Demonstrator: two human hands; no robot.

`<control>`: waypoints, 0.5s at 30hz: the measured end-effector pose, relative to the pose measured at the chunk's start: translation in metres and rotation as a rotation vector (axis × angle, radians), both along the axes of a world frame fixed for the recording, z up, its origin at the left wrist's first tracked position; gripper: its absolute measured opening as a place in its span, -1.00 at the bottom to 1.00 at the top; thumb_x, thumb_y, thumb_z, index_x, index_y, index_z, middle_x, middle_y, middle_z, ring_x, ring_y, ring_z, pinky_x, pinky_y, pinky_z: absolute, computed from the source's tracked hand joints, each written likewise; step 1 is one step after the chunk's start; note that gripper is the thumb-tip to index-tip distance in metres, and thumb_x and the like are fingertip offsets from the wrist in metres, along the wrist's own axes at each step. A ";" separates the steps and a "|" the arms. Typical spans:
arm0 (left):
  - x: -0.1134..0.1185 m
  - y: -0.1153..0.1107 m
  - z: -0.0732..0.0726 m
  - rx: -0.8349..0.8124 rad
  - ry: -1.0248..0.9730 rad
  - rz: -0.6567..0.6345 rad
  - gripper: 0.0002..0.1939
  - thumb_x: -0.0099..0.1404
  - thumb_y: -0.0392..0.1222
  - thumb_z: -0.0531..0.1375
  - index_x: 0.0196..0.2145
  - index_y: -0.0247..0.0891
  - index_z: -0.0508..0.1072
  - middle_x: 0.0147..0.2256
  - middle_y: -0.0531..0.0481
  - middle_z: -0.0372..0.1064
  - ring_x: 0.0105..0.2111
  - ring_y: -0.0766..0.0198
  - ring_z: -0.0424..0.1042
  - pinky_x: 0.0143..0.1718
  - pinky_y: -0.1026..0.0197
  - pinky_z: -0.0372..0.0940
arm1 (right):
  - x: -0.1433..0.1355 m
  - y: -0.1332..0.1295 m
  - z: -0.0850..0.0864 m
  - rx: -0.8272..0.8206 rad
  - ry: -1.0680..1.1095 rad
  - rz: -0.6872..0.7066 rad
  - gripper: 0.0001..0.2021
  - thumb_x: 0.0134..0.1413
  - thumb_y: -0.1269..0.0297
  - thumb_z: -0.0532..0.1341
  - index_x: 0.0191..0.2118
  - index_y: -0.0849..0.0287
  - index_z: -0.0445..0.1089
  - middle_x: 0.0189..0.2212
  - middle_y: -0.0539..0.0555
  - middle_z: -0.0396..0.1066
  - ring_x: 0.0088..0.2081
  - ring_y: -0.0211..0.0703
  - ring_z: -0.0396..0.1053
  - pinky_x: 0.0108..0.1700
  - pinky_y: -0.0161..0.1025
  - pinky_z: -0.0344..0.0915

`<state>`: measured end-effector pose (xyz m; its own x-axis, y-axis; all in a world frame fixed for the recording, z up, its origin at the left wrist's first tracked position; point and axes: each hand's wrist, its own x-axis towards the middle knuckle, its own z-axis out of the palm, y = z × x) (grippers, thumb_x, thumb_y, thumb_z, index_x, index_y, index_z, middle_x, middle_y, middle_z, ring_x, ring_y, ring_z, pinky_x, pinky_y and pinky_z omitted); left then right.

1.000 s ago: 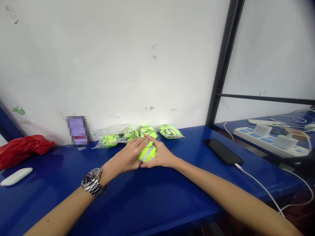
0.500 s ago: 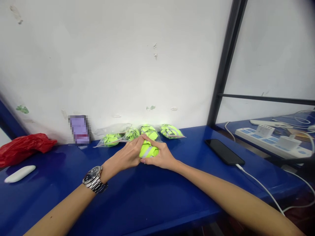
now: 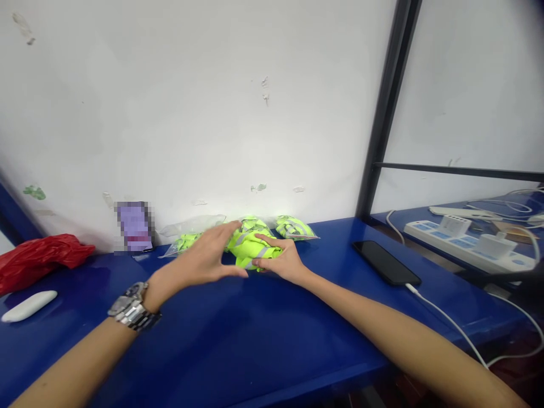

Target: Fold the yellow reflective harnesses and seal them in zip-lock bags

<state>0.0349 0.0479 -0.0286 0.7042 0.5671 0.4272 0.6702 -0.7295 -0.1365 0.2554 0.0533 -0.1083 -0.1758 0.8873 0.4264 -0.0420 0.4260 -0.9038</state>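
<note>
My right hand point(image 3: 285, 262) grips a folded neon-yellow reflective vest point(image 3: 250, 249) with grey stripes, thumb in front and fingers over the top. To its left, my left hand point(image 3: 204, 255) is open, thumb and fingers spread apart, with nothing between them; its fingertips are close to the vest's left side. Behind the hands, along the wall, lie several clear plastic bags of similar yellow material: one bag point(image 3: 294, 227) at the right is in plain view, another bag point(image 3: 181, 245) at the left is partly hidden by my left hand.
The blue table point(image 3: 204, 345) meets a white wall. At left are a red plastic bag point(image 3: 42, 258), a white oval object point(image 3: 29, 306) and a blurred phone point(image 3: 135, 226) leaning on the wall. Rightward lie a black phone point(image 3: 386, 262) on a white cable and a power strip point(image 3: 467, 246).
My left hand has let go of the vest and moved left, its fingers spreading. The vest, squeezed between both hands before, has loosened and now shows more cloth in my right hand.
</note>
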 end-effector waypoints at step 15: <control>-0.039 0.027 0.015 0.268 0.359 0.429 -0.57 0.33 -0.16 -0.02 0.08 -0.43 0.27 -0.15 -0.33 0.43 -0.09 -0.13 0.39 -0.07 -0.09 0.20 | 0.011 0.002 0.024 -0.094 0.121 -0.006 -0.22 -0.43 0.22 0.48 0.09 0.20 0.40 -0.12 0.10 0.47 -0.45 -0.17 0.45 -0.42 -0.18 0.54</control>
<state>-0.0041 0.0746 -0.0133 0.5634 0.7372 0.3728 0.7746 -0.3146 -0.5486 0.2668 0.0550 -0.0843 -0.1233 0.9251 0.3592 -0.1504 0.3403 -0.9282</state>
